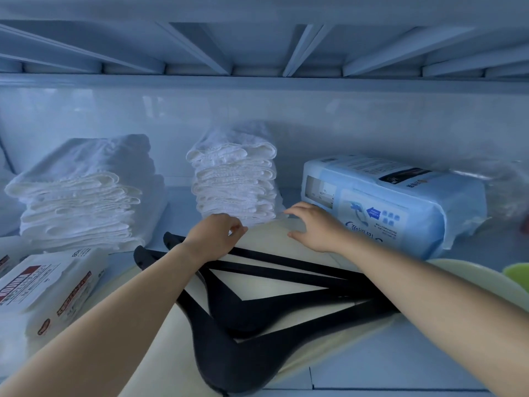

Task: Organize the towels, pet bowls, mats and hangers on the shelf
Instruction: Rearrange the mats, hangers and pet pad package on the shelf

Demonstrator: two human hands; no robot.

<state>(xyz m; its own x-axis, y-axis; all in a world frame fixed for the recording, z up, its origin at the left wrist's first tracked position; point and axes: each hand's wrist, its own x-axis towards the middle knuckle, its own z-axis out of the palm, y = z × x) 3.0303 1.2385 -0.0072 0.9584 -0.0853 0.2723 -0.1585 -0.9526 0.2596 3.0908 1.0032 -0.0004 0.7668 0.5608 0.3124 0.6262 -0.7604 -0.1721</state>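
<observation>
Two stacks of folded white towels stand on the shelf, a wide stack [80, 196] at the left and a narrower stack [234, 181] in the middle. In front of them a cream mat [269, 239] lies flat with several black hangers [257, 305] on it. My left hand [213, 236] rests on the mat's far edge just in front of the middle stack, fingers curled at the edge. My right hand [312, 227] lies on the mat beside it, fingers spread, close to the blue package. A cream bowl rim [472, 279] and a green bowl [518, 275] show at the right edge.
A light blue plastic-wrapped package [395, 204] lies at the right rear. White packs with red print [48, 287] sit at the front left. The shelf above [257, 53] hangs low overhead, and a glossy back wall [286, 116] closes the rear.
</observation>
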